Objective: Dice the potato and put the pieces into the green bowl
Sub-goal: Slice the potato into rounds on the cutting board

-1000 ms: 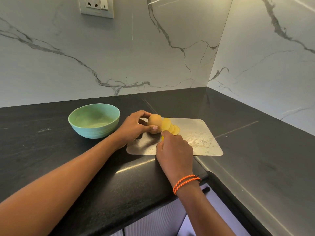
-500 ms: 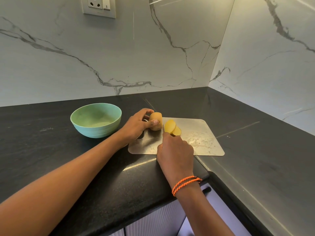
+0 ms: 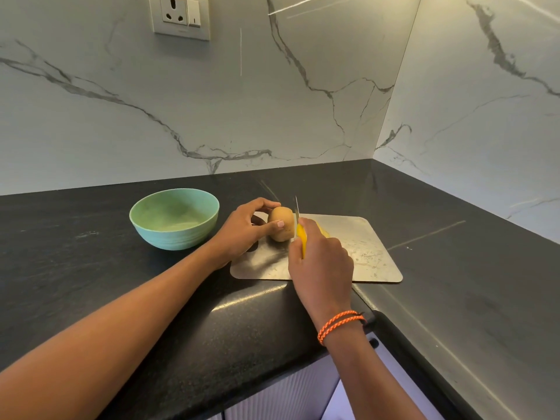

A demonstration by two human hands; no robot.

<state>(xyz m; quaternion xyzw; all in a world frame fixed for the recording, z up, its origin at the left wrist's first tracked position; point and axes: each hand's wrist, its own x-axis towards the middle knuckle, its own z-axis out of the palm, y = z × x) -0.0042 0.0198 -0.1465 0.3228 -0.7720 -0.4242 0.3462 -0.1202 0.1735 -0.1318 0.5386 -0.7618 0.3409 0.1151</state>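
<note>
Right hand (image 3: 321,265), nearest the camera w/ an orange braided band (image 3: 339,324) on the wrist, is curled tight round the yellow handle of a knife (image 3: 298,228); blade stands upright, edge-on to the view, tip pointing away, right against the cut end of the potato (image 3: 281,224). Left hand (image 3: 242,231) comes in from the left & pinches the potato, thumb on the near side, fingers arched over the top and far side. Potato is a tan-skinned stub, rounded, smooth, standing on the left part of the metal cutting board (image 3: 363,256); its cut face is turned toward the blade & can't be seen. Just right of the blade a bit of pale yellow slices (image 3: 322,230) peeks out behind the right hand's knuckles, mostly hidden, count can't tell. Board is thin, silvery, rounded corners, wet smears & scraps on its right half, lying on the black speckled counter (image 3: 151,298) near the front edge. Green bowl (image 3: 174,218) sits on the counter left of the board, near the left wrist, not touching; looks to hold no pieces. Behind it all, white marble-look wall w/ grey veins, and a socket plate (image 3: 181,16) up top.
</note>
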